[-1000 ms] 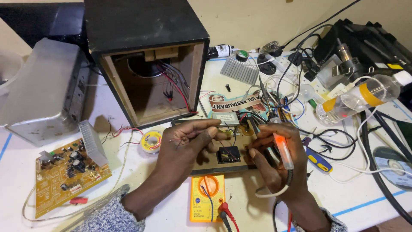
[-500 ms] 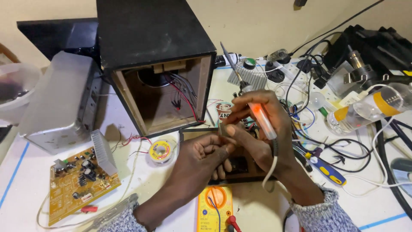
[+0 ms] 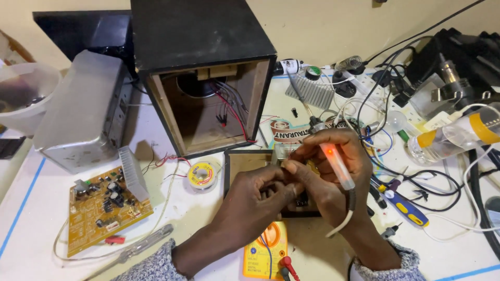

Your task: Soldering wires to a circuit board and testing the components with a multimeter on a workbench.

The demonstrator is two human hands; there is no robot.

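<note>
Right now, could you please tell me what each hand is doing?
Left hand: fingers curled over the dark circuit board; what they pinch cannot be told.
Right hand: closed around the soldering iron.

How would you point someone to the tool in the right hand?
Start at the open black wooden speaker box and drop to the two hands in front of it. The right hand holds a slim soldering iron; its translucent orange glowing handle and grey cord set it apart.

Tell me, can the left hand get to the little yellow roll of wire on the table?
Probably yes. The yellow solder roll lies in the open just left of the left hand, with only bare table between. But that hand is busy at the circuit board, so it must let go first.
</note>
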